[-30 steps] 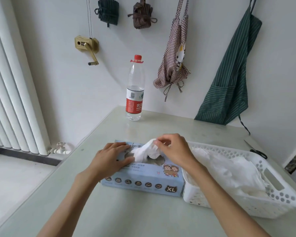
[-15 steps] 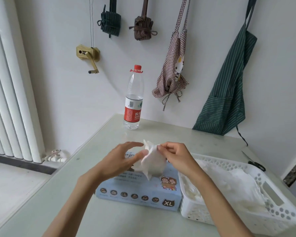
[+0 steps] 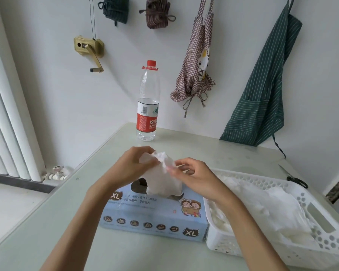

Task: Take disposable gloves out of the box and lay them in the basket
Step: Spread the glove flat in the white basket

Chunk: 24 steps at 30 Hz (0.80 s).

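A light blue glove box [image 3: 155,218] marked XL lies on the table, its top opening dark. Above it hangs a thin white disposable glove [image 3: 162,177], lifted clear of the opening. My left hand [image 3: 131,165] pinches the glove's upper left edge. My right hand [image 3: 194,173] pinches its upper right edge with fingertips. Right of the box stands a white perforated basket [image 3: 321,237] holding several crumpled white gloves [image 3: 266,206].
A water bottle [image 3: 148,106] with a red label stands at the table's back. Scissors [image 3: 296,178] lie near the far right edge. Aprons [image 3: 262,90] hang on the wall behind. A radiator [image 3: 6,114] runs along the left.
The glove has come out of the box and risen. My left hand left the box top and now pinches the glove together with my right hand.
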Motion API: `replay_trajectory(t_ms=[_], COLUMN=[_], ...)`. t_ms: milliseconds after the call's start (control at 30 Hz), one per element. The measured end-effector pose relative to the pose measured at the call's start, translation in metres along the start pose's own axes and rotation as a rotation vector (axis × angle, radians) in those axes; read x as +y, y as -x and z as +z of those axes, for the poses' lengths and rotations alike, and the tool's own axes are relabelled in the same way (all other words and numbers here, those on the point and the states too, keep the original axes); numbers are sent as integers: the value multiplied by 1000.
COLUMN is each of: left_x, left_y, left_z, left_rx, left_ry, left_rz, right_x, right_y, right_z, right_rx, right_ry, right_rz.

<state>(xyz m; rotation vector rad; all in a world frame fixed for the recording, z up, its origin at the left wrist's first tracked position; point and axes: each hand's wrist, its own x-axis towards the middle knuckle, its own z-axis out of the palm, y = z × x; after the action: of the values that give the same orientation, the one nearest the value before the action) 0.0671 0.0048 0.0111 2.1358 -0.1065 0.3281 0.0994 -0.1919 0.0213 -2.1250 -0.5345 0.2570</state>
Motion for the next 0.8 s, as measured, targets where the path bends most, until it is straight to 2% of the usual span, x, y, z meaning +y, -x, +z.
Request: replay_trajectory(t_ms=[100, 267, 400, 600, 700, 800], left_x=[-1, -13, -7, 13, 13, 9], left_y=[3, 3, 3, 9, 7, 3], left_z=[-9, -19, -24, -11, 6, 7], left_rx=[1, -108, -132, -199, -163, -28], left_ry=[98, -86, -184, -202, -289, -313], left_rz=[-33, -122, -137, -27, 0, 62], right_x=[6, 4, 5, 2, -2, -1], right_y=[0, 2, 1, -2, -1, -1], right_z=[-4, -16, -15, -7, -7, -12], right_rx=[47, 31, 103, 120, 150, 162], right_ry=[135, -190, -115, -29, -39, -29], right_rz=[-47, -47, -100, -199, -227, -236])
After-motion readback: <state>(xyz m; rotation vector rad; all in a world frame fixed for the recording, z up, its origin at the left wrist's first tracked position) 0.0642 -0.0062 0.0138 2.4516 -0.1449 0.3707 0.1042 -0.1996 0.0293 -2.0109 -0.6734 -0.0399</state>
